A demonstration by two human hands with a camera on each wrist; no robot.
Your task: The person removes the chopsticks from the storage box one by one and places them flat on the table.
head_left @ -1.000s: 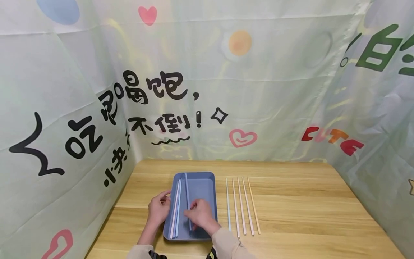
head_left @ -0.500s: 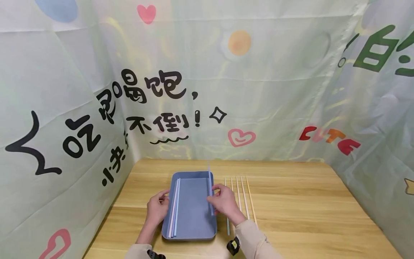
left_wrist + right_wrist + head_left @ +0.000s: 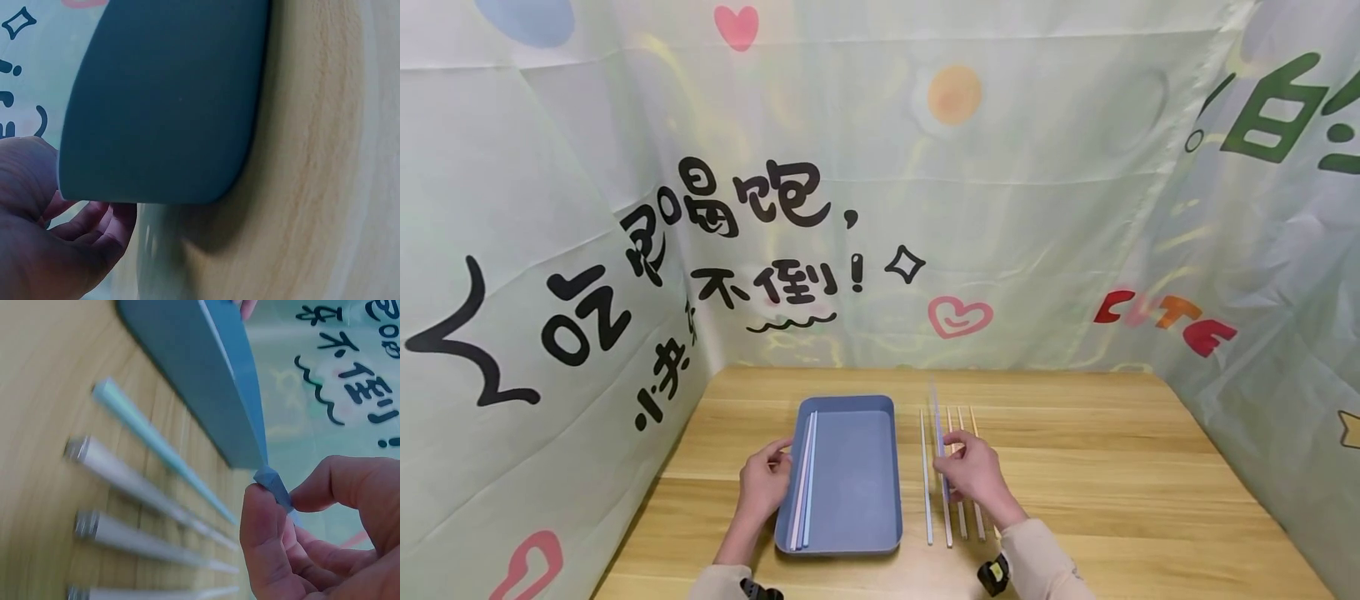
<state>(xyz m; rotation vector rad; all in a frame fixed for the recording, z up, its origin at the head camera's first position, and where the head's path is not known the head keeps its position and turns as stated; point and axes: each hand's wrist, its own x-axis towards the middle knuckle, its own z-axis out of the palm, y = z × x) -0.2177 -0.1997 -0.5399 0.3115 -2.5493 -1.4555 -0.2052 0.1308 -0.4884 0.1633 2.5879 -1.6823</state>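
The left hand point(image 3: 766, 479) holds the left side of the tray point(image 3: 853, 483), with its thumb and curled fingers at the wall. Just right of that hand, inside the tray and along its left wall, lies a tight bundle of thin chopsticks point(image 3: 809, 483), pink, purple and blue; they sit too close together to count surely. The rest of the tray floor, between this bundle and the right wall, is bare. Past the tray, on the table point(image 3: 1112, 475) and just left of the right hand point(image 3: 973, 471), a light blue chopstick point(image 3: 927, 483) lies by itself. The right hand pinches a bluish-purple chopstick point(image 3: 273, 484) between thumb and fingers, lifted over the row on the table and not yet set down. Under and beside that hand are the pale pink chopsticks point(image 3: 134, 481), spaced apart and roughly side by side, with a yellow chopstick point(image 3: 974, 421) at the right end, partly covered by the hand. As far as one can judge, the work is partway: a spaced row lies on the table, one piece is in hand between places, and the bundle in the tray is the part not dealt with.
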